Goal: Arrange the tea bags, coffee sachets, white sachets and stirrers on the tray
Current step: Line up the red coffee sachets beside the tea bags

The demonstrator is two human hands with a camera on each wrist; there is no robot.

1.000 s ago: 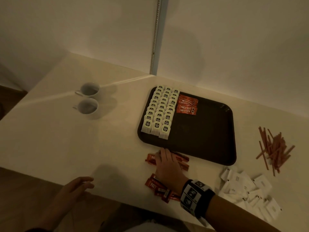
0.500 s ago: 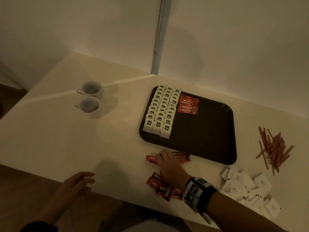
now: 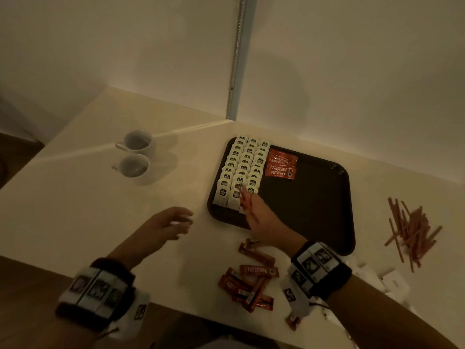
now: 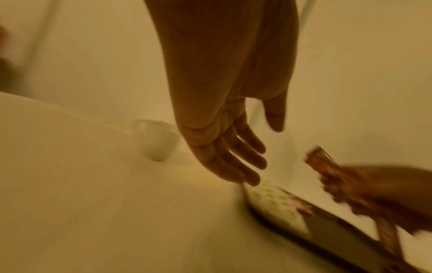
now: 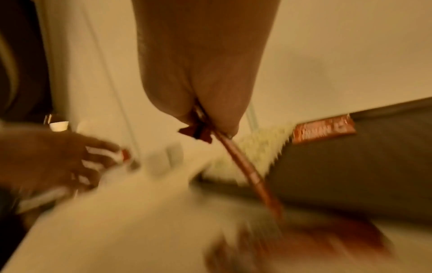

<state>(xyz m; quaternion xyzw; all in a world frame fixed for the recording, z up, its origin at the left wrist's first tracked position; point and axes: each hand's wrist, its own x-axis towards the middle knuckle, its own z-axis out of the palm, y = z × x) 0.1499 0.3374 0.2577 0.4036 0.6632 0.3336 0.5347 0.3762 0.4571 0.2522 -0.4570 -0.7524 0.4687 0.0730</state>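
Two cups (image 3: pixel 136 153) are standing at far left. The left hand (image 3: pixel 167 224) is hovering over the table (image 3: pixel 75 210), fingers relaxed, holding nothing. The right hand (image 3: pixel 261 217) is pinching red coffee sachets (image 3: pixel 245 197) above the tray (image 3: pixel 314 210), over the tea bags (image 3: pixel 239 167). Stirrers (image 3: pixel 412 230) are lying far right.

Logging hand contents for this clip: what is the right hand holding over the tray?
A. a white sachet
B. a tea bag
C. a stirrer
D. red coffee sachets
D: the right hand pinches red coffee sachets above the tray's near edge, by the tea bags.
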